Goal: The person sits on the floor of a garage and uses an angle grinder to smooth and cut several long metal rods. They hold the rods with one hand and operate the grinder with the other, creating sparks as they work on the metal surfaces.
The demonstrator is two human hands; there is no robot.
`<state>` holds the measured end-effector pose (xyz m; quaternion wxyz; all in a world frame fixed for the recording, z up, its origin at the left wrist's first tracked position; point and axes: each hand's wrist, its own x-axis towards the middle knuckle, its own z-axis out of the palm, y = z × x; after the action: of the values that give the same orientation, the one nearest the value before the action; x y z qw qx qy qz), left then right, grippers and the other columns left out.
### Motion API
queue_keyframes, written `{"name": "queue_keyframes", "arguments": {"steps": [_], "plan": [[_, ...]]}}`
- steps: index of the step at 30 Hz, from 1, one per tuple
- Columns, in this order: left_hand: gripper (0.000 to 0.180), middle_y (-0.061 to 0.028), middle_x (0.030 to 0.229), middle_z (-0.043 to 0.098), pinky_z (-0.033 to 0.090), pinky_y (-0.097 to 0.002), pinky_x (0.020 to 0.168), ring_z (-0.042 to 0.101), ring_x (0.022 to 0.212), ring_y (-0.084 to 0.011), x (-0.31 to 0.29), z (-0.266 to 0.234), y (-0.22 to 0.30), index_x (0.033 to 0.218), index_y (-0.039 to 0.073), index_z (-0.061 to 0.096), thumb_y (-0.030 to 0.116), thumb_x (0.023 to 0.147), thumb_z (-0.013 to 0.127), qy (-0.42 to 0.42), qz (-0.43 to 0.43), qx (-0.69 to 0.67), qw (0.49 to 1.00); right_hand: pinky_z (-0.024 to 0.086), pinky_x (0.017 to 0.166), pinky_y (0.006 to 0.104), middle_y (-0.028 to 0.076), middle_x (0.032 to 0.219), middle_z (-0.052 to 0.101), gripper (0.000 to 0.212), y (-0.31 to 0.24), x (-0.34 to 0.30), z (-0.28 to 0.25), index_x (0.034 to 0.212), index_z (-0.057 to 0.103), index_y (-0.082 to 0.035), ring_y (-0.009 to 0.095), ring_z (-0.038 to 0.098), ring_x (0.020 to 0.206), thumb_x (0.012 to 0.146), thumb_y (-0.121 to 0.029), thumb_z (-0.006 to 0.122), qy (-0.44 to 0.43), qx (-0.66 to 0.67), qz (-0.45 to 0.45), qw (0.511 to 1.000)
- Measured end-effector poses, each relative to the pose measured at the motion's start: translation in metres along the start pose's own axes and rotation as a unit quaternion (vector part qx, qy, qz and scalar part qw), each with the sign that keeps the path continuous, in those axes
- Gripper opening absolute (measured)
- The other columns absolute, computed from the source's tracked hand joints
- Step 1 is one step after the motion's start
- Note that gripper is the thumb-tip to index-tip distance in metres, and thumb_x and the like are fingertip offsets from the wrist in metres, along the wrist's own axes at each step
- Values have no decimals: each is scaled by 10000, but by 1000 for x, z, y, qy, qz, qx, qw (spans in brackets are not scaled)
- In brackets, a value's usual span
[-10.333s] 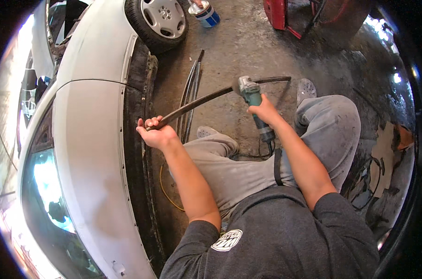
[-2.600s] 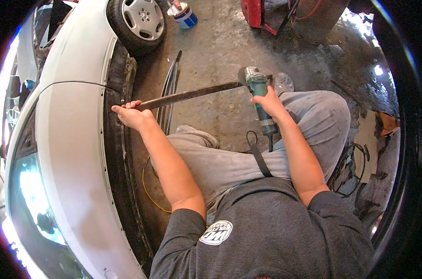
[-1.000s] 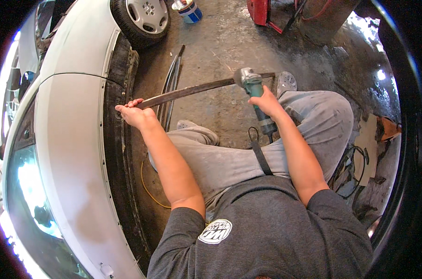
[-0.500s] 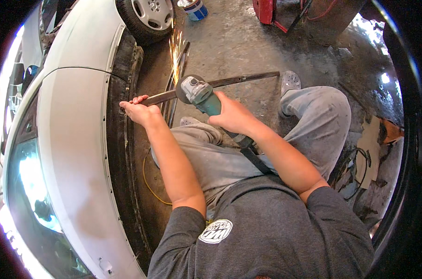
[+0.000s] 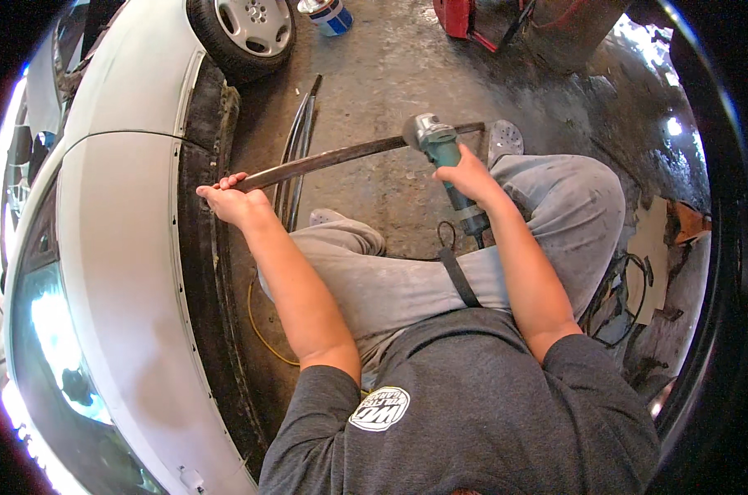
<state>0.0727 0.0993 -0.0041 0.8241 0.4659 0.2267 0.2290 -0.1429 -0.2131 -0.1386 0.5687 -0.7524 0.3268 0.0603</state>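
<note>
My left hand [image 5: 233, 202] is closed around the near-left end of a long, dark metal bar [image 5: 328, 159], beside the car's sill. The bar slants up to the right, and its far end lies by my shoe [image 5: 504, 139]. In my right hand [image 5: 470, 176] is a green angle grinder [image 5: 446, 153] with a grey metal head. The grinder's head is over the right part of the bar; whether it touches the bar I cannot tell. No sparks show. A black cord or strap [image 5: 458, 276] hangs below the grinder across my leg.
A white car body [image 5: 126, 214] with a dark exposed sill [image 5: 202, 247] runs along the left, its wheel [image 5: 250, 33] at the top. Dark thin strips [image 5: 295, 153] lie on the concrete floor. A blue-and-white can [image 5: 328, 16], a red metal frame [image 5: 454, 18] and cardboard [image 5: 648, 256] lie around me.
The grinder in my right hand has moved right along the bar, away from my left hand. The sparks have stopped. My left hand keeps hold of the bar, shifted slightly left.
</note>
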Motion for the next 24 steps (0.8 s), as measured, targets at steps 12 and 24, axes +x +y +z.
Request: {"name": "queue_keyframes", "arguments": {"steps": [12, 24], "plan": [[383, 9, 711, 391, 499, -305, 532, 407, 576, -113, -1, 1, 2, 1044, 51, 439, 424, 1132, 424, -45, 17, 4, 999, 510, 972, 405, 274, 1271, 657, 960, -52, -42, 16, 1492, 417, 64, 341, 655, 1174, 713, -328, 818, -96, -24, -46, 994], [363, 9, 715, 409, 481, -289, 511, 405, 552, -110, 9, -10, -3, 1023, 68, 419, 413, 1121, 470, -23, 15, -18, 999, 519, 961, 428, 284, 1218, 677, 971, -104, -73, 56, 1522, 401, 16, 387, 677, 1116, 712, -331, 809, -136, -27, -108, 984]]}}
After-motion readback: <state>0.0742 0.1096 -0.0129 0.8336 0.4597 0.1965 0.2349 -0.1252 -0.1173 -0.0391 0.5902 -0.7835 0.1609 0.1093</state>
